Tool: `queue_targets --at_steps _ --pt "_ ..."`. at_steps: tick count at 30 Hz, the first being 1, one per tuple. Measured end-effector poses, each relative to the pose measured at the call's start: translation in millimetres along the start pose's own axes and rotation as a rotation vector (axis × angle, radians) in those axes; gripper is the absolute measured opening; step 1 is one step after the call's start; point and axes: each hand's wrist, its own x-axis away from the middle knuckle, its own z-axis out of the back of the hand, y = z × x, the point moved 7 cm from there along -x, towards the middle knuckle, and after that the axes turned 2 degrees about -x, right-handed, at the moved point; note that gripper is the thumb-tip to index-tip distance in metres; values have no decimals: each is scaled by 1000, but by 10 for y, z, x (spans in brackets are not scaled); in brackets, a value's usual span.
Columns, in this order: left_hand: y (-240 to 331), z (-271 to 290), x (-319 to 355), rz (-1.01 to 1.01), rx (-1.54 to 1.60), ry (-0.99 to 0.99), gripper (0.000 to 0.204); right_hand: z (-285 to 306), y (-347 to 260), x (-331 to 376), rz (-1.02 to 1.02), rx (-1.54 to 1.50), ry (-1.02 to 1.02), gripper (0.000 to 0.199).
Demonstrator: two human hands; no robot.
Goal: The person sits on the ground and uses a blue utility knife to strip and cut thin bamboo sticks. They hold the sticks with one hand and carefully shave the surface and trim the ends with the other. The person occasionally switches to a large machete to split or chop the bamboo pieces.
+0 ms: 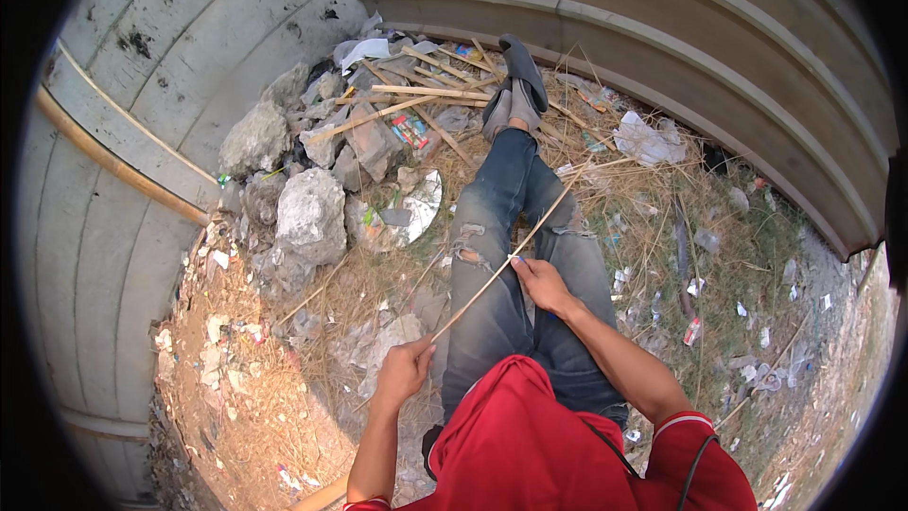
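Grips slender, straight, pale-tan wood-like stick [476,296] at near left end in left hand [402,371], pinches mid-length in right hand [542,286], apparently at two-handed steadying step, likely calling for firm support.

Left forearm [377,449] I see rising steeply from the lower edge, left of centre | left hand [404,369] in lower middle, fingers curled into a closed grip | right forearm [615,350] slanting up-left from lower right | right hand [543,286] higher, near centre, fingers bent, grip closed
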Motion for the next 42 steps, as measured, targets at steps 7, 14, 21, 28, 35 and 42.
queue_targets --at_steps 7,14,21,28,35,42 --pt "3 -83 -58 -57 43 -60 27 35 99 16 15 1 34 54" --pt "-54 -114 -130 -29 101 -82 30 57 155 33 -7 36 17 58" --pt "-5 -161 -211 -64 177 -132 31 6 71 109 -369 -610 -265 50" --pt "123 -199 -321 -77 190 -140 30 162 -78 119 -66 58 79 54" --pt "-33 -276 -340 -36 219 -179 30 65 136 97 -304 -424 -215 53" --pt "116 -290 -391 -78 217 -158 29 190 -109 110 -27 144 46 56"
